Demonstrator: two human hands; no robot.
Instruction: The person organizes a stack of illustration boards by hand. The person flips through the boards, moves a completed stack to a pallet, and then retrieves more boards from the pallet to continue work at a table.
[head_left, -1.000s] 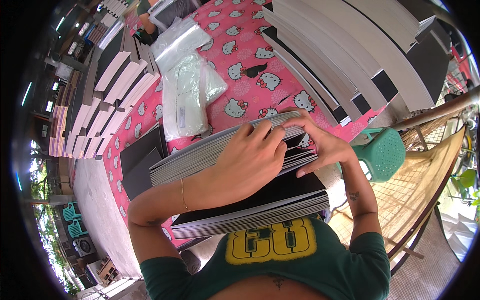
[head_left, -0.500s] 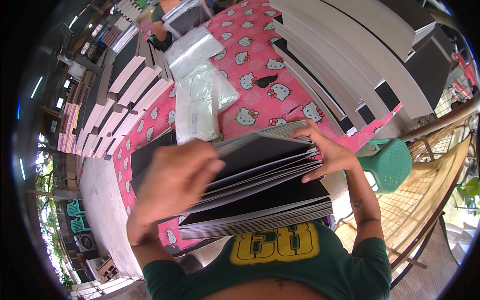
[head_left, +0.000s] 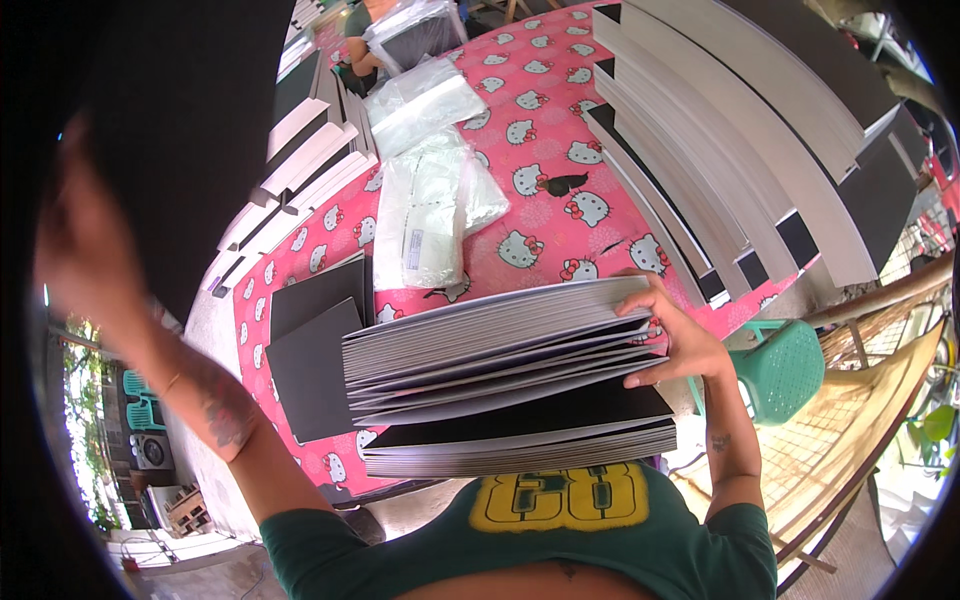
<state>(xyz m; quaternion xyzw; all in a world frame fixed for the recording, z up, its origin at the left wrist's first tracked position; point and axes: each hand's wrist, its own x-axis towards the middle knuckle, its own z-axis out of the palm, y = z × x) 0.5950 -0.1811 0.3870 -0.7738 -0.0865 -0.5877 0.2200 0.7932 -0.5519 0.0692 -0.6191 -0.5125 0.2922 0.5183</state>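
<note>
Two-handed action: holds a black board upper left in left hand, pinches board stack mid-frame with right hand!

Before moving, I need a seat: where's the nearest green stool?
In the head view, the stool stands at right, past the right hand, near the table.

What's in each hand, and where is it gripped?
Right hand: the upper stack of sheets, by its right end. Left hand: apparently a black sheet, near its left edge, though blur hides the exact grip.
</note>
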